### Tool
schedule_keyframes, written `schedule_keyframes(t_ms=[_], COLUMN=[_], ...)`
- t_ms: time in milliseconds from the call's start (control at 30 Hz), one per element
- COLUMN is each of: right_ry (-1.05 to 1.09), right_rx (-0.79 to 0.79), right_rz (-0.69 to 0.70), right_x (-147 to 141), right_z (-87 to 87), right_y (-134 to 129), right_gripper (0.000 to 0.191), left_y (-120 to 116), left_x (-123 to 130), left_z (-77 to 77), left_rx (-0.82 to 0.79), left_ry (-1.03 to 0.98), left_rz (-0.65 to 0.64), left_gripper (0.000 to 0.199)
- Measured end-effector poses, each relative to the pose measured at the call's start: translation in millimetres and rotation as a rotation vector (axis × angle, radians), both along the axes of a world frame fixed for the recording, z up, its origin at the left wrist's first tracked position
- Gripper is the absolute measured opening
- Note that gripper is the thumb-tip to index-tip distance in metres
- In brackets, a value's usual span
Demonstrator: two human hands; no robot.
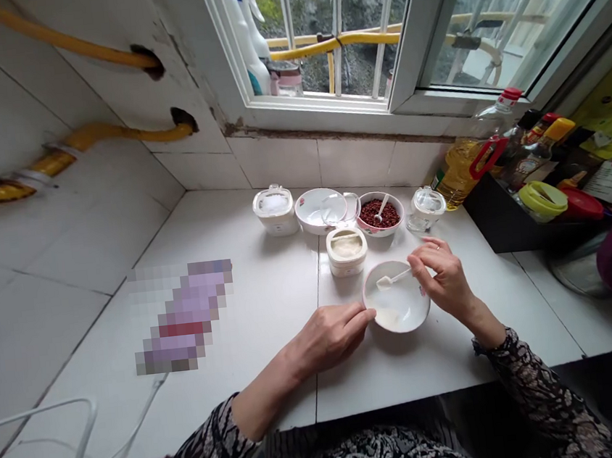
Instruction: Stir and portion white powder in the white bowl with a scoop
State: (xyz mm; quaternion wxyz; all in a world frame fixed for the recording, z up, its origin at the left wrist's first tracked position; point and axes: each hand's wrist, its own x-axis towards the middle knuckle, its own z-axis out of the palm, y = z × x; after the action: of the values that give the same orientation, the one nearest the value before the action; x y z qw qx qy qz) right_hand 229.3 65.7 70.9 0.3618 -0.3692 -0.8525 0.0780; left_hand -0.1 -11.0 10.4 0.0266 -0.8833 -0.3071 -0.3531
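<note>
A white bowl (410, 313) with a pinkish rim stands near the counter's front edge, some pale powder lying at its lower left. My left hand (333, 333) grips the bowl's left rim between thumb and fingers. In my right hand (442, 273) a small white spoon (385, 282) is pinched by its handle, its scoop over the inside of the bowl. Just behind the bowl sits an uncovered square container (348, 264) of whitish powder. Farther back, a bowl of dark red beans (389, 214) has another white spoon in it.
Along the back stand a lidded white container (276, 217), another white bowl (314, 202) and a clear jar (426, 209). An oil bottle (455, 162) and a black box (488, 221) of condiments are at right. A blurred purple object (189, 314) with a white cable lies left.
</note>
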Motion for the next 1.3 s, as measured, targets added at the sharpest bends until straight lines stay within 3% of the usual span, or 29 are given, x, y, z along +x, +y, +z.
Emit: schedule_keyframes(t_ms=[200,600,967,1133,1200,1300], right_ry=[-0.145,0.119,0.223,0.325,0.356,0.346], right_rx=[-0.015,-0.261,-0.359,-0.455,-0.427,-0.245], right_rz=[0.053,-0.115,-0.134,-0.121,-0.11,-0.105], right_x=[-16.0,5.7,9.7,1.9,-5.8,-22.5], right_z=[-13.1,-11.8,-11.8,-2.5,5.8,19.6], right_y=[-12.5,-7.4,-5.4,6.6,13.4,22.8], right_gripper=[0.034,0.048,0.054,0.055,0.055,0.051], left_y=[0.5,0.6,0.8,0.8,1.0,1.1], left_x=[0.3,0.1,1.2,1.7,1.6,1.4], left_z=[0.1,-2.2,-0.7,-1.0,-0.8,0.0], left_rx=[0.0,0.007,0.023,0.031,0.032,0.03], left_ry=[-0.018,-0.008,-0.019,-0.018,-0.017,-0.021], left_rz=[-0.001,0.006,0.006,0.004,0.005,0.006], left_gripper=[0.02,0.019,0.02,0.02,0.02,0.021])
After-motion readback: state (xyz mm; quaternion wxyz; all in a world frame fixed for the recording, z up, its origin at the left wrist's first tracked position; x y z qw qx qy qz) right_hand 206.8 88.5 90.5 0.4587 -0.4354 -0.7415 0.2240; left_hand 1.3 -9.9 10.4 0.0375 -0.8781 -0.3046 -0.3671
